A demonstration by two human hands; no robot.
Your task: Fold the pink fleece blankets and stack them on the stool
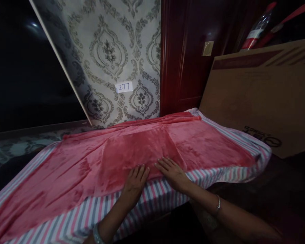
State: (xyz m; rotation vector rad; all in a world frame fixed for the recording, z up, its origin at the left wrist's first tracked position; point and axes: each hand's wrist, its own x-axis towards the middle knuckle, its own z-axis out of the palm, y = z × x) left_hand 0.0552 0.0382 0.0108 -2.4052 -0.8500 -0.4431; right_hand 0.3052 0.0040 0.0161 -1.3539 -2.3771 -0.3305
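A dark window fills the far left, and beside it patterned wallpaper carries a small white label marked 277. Below, a pink blanket lies spread over a striped sheet on the bed, its surface mostly flat with a few shallow creases running toward the near edge.

Your left hand rests palm down, fingers straight and together, on the blanket's near hem where it meets the striped sheet; it grips nothing. Just beside it, almost touching, your right hand lies the same way, fingers spread flat on the fabric, a thin bracelet on the wrist, also holding nothing.

Judging from how things lie, the spreading looks largely done: the blanket covers the bed from the far wall side to the near side, with the striped sheet showing as a border along the front and right. A darker, doubled-looking panel sits in the middle of the blanket, so some smoothing there appears left.

Further right stand a dark red wooden door and a large cardboard box leaning by the bed corner.
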